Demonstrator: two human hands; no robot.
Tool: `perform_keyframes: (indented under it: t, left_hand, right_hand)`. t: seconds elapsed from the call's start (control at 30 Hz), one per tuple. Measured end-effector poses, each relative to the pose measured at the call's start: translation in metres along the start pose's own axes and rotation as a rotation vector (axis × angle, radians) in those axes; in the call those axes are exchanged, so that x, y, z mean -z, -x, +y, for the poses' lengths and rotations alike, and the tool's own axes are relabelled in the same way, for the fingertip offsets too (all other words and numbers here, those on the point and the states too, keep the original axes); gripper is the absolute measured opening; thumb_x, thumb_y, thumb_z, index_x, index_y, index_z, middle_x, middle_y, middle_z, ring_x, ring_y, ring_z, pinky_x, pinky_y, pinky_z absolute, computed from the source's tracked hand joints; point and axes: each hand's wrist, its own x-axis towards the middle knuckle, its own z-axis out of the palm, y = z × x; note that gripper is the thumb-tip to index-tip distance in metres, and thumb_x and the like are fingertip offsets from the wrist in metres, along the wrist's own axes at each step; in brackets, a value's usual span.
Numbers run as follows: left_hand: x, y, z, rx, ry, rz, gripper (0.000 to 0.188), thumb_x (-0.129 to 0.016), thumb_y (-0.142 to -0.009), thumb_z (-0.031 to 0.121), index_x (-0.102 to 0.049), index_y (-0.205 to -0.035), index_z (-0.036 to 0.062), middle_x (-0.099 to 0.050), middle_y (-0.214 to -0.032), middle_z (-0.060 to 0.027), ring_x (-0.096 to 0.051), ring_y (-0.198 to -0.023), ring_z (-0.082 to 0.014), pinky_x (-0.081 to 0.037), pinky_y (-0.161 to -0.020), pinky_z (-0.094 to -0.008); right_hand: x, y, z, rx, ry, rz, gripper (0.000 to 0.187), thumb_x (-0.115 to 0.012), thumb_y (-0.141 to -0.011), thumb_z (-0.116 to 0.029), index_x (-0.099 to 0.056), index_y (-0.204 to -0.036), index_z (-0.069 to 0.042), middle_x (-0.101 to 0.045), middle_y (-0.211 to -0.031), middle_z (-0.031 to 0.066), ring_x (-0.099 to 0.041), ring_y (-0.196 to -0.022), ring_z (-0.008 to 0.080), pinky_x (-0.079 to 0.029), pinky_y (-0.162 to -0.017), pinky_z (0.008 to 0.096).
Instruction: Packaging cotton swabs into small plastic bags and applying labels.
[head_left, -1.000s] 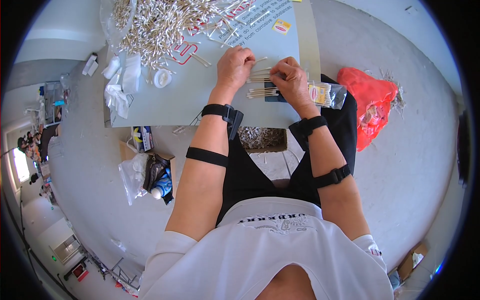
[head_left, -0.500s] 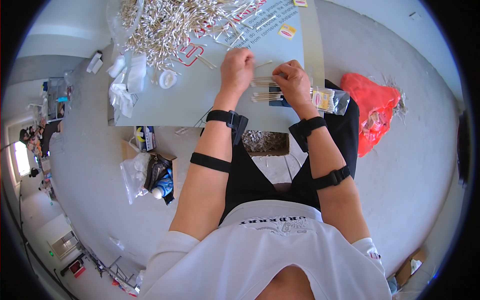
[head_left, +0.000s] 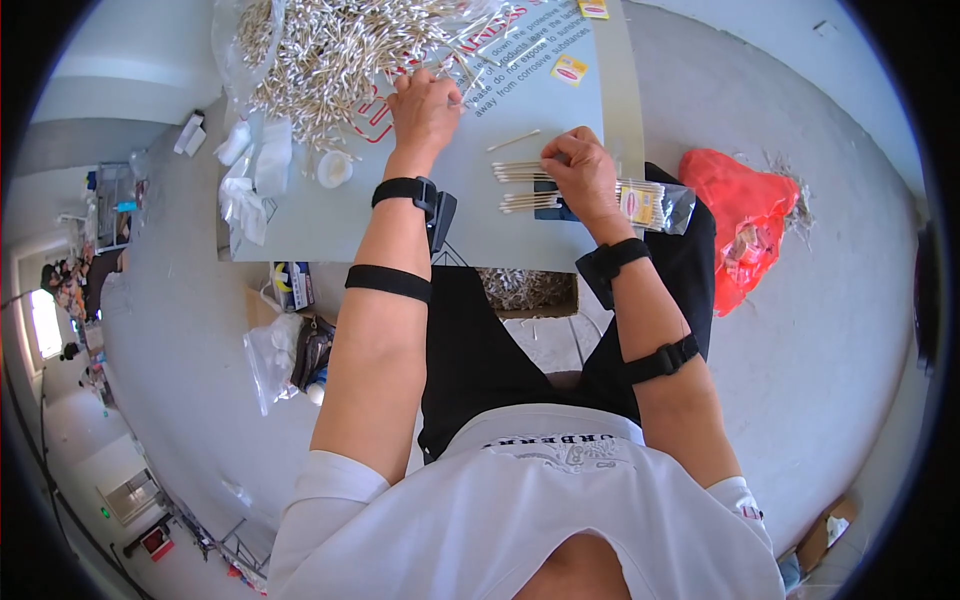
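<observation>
Reaching to the swab pile on the table with the left hand, right hand bunched over a swab row; can't tell if either's pinching anything.

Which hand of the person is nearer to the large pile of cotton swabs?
Left. The left hand is by the lower right edge of the cotton swab pile; the right hand is farther, lower in the picture and to the right, near the smaller swab group.
</observation>
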Motion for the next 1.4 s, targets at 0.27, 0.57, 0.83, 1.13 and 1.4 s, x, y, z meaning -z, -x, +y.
perform_keyframes:
  t: [0.27, 0.57, 0.83, 1.13, 1.4]
  left_hand:
    - [-0.010, 0.007, 0.014, -0.160, 0.115, -0.221, 0.008, -0.072, -0.074, 0.017, -0.069, -0.081, 0.0135, -0.062, -0.091, -0.0044, -0.053, -0.097, -0.0292, -0.045, -0.084, -0.0398]
    - [-0.017, 0.005, 0.045, -0.049, 0.352, -0.168, 0.008, -0.072, -0.072, 0.014, -0.068, -0.075, 0.0071, -0.065, -0.079, -0.0106, -0.059, -0.085, -0.0319, -0.049, -0.077, -0.0406]
    - [-0.017, 0.050, 0.060, -0.212, 0.248, -0.093, 0.005, -0.068, -0.076, 0.011, -0.066, -0.075, 0.0064, -0.064, -0.080, -0.0097, -0.057, -0.085, -0.0326, -0.047, -0.078, -0.0407]
    - [-0.038, 0.095, 0.074, 0.003, 0.949, 0.296, 0.033, -0.045, -0.100, 0.019, -0.051, -0.124, -0.0023, -0.050, -0.129, -0.0173, -0.049, -0.118, -0.0317, -0.037, -0.105, -0.0395]
    - [-0.036, 0.106, 0.081, 0.110, 1.205, 0.175, 0.038, -0.044, -0.101, 0.026, -0.050, -0.128, -0.0007, -0.052, -0.129, -0.0156, -0.050, -0.120, -0.0276, -0.037, -0.105, -0.0370]
  right_hand:
    - [0.000, -0.001, -0.001, 0.029, 0.000, -0.005, 0.005, -0.067, -0.073, -0.011, -0.069, -0.077, -0.008, -0.059, -0.087, 0.0084, -0.062, -0.081, 0.0294, -0.050, -0.072, 0.0388]
    - [-0.001, -0.001, -0.002, 0.014, 0.008, -0.012, 0.004, -0.068, -0.073, -0.009, -0.069, -0.077, -0.008, -0.060, -0.087, 0.0089, -0.062, -0.081, 0.0292, -0.051, -0.072, 0.0378]
    - [-0.001, 0.003, 0.000, 0.038, -0.284, 0.249, 0.009, -0.060, -0.084, -0.004, -0.067, -0.089, -0.001, -0.064, -0.097, 0.0135, -0.063, -0.086, 0.0267, -0.050, -0.078, 0.0351]
    - [-0.032, 0.026, -0.006, 0.048, -0.556, 0.294, 0.029, -0.048, -0.099, -0.012, -0.057, -0.122, 0.003, -0.058, -0.128, 0.0137, -0.053, -0.120, 0.0233, -0.040, -0.104, 0.0310]
    - [-0.022, 0.030, 0.006, -0.078, -0.829, 0.238, 0.036, -0.046, -0.102, -0.017, -0.051, -0.130, 0.005, -0.055, -0.130, 0.0131, -0.052, -0.121, 0.0197, -0.040, -0.107, 0.0308]
